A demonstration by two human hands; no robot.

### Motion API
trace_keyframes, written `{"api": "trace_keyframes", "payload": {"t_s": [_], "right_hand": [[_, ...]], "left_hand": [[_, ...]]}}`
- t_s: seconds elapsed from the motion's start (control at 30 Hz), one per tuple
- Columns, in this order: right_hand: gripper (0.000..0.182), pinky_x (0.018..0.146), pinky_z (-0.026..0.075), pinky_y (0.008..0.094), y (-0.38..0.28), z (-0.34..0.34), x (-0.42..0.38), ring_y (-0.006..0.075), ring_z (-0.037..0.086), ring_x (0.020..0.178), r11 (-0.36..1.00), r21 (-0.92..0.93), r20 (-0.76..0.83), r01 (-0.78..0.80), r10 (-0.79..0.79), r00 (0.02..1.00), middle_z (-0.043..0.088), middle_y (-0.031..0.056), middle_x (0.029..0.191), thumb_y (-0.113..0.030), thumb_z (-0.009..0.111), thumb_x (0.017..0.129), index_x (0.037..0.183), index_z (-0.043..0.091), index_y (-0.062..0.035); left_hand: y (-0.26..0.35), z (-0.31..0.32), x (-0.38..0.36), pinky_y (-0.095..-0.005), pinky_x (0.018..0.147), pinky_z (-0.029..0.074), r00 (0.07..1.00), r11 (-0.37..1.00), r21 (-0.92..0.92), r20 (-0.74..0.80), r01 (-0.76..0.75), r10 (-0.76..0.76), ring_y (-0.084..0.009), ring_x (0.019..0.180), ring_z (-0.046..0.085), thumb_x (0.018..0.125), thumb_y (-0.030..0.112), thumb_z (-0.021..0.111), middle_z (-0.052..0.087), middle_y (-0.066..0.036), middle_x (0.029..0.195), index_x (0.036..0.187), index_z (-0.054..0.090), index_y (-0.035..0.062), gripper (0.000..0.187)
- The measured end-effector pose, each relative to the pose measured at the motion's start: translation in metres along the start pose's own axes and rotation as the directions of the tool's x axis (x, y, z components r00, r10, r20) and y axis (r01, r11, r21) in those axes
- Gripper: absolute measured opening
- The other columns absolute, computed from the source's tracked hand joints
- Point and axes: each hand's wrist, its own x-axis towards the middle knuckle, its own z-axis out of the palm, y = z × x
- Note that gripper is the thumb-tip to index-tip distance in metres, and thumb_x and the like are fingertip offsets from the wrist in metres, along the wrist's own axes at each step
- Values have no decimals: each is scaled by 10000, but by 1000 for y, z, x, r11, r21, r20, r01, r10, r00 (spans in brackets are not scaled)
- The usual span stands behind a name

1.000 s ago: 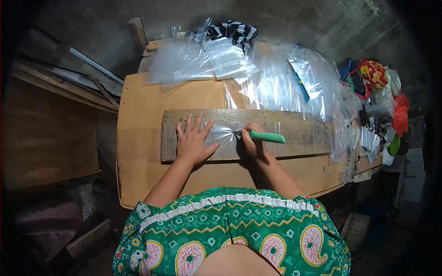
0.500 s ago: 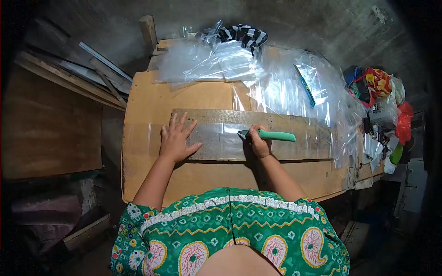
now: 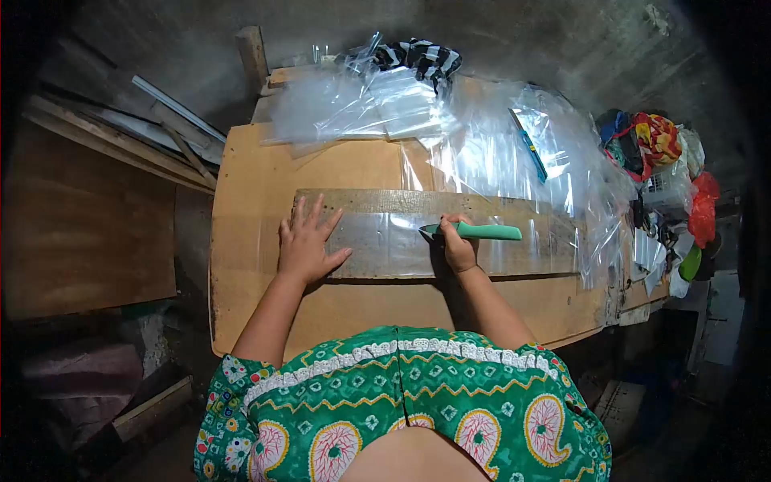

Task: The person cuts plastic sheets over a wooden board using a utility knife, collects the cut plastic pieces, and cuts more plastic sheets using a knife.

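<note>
My left hand (image 3: 305, 249) lies flat with fingers spread on the left part of a long wooden board (image 3: 353, 203). Under its fingers is a strip of clear plastic film (image 3: 369, 241), stretched along the board. My right hand (image 3: 460, 247) grips a green-handled knife (image 3: 490, 232) over the board's middle. The knife's dark blade points left and reaches the film; whether it touches or cuts cannot be made out. Its handle sticks out to the right of my fist.
Under the board is a brown tabletop (image 3: 249, 173). Clear plastic sheets (image 3: 482, 153) spread over its back and right, with a blue box cutter (image 3: 530, 149) on top. A black-and-white cloth (image 3: 418, 60) lies at the back. Bags and a red plastic bag (image 3: 704, 210) hang at right.
My right hand has shifted slightly to the right with the knife. My left hand stays in the same place on the board.
</note>
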Motion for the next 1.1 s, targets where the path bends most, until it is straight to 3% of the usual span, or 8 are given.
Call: {"api": "trace_keyframes", "payload": {"t_s": [0.33, 0.43, 0.5, 0.63, 0.73, 0.8, 0.87, 1.1], "right_hand": [[100, 760, 416, 345, -16, 2, 0, 192, 502, 667, 989, -97, 54, 111, -106, 993, 508, 77, 667, -64, 526, 738, 658, 492, -13], [107, 727, 417, 326, -27, 4, 0, 213, 503, 653, 983, -144, 83, 112, -100, 991, 506, 97, 665, -74, 533, 734, 661, 493, -8], [144, 553, 383, 326, -31, 6, 0, 229, 487, 580, 977, -141, 119, 157, -141, 983, 487, 120, 623, -107, 556, 712, 648, 483, -1], [163, 555, 385, 320, -26, 6, 1, 226, 477, 576, 965, -179, 44, 193, -188, 981, 487, 116, 638, -137, 554, 734, 657, 495, -5], [151, 584, 392, 316, 3, -5, 5, 211, 489, 610, 988, 42, -78, -146, 149, 986, 505, 103, 642, -146, 561, 732, 684, 523, -8], [144, 580, 391, 308, 10, -6, 5, 191, 491, 609, 984, -16, -50, -177, 176, 983, 516, 101, 630, -145, 559, 737, 687, 525, -14], [110, 569, 359, 216, 8, -2, 3, 80, 423, 609, 999, -40, 27, 24, -23, 999, 481, 8, 672, -93, 541, 782, 716, 477, -32], [110, 511, 371, 236, -2, 14, -3, 90, 446, 576, 996, -78, 87, 45, -38, 995, 483, 24, 640, -103, 530, 778, 705, 492, -29]], "left_hand": [[0, 2, 0, -557, 939, 195, 1000, 1000, 3, -27, -5, 5, -351, 1257, 157, 666, 491, 590, 219, -87, 1372, 1241, 410, 249, 649], [0, 1, 0, -558, 940, 193, 1000, 1000, 1, -15, 3, -3, -345, 1261, 152, 665, 491, 591, 216, -85, 1374, 1241, 410, 246, 652], [0, 1, 0, -559, 940, 192, 1000, 1000, -9, -8, 6, -6, -342, 1263, 149, 665, 492, 590, 215, -84, 1374, 1242, 409, 246, 653], [-1, 1, 2, -586, 951, 157, 998, 999, -37, 61, 21, -18, -347, 1278, 83, 650, 456, 612, 156, -88, 1393, 1263, 375, 249, 689], [-9, -5, -2, -578, 951, 161, 998, 998, -34, 53, 45, -43, -342, 1272, 109, 647, 467, 613, 166, -84, 1390, 1252, 391, 264, 676], [-19, -6, -6, -569, 952, 166, 996, 997, -30, 56, 67, -66, -338, 1266, 136, 648, 481, 609, 179, -81, 1386, 1242, 405, 277, 661], [-33, -5, -9, -569, 956, 159, 996, 997, -13, 40, 78, -78, -343, 1269, 124, 637, 466, 623, 168, -93, 1387, 1248, 392, 295, 675], [-52, -7, -14, -547, 980, 113, 987, 986, -111, 115, 121, -109, -363, 1271, 103, 641, 436, 615, 155, -115, 1390, 1283, 343, 265, 718]]}}
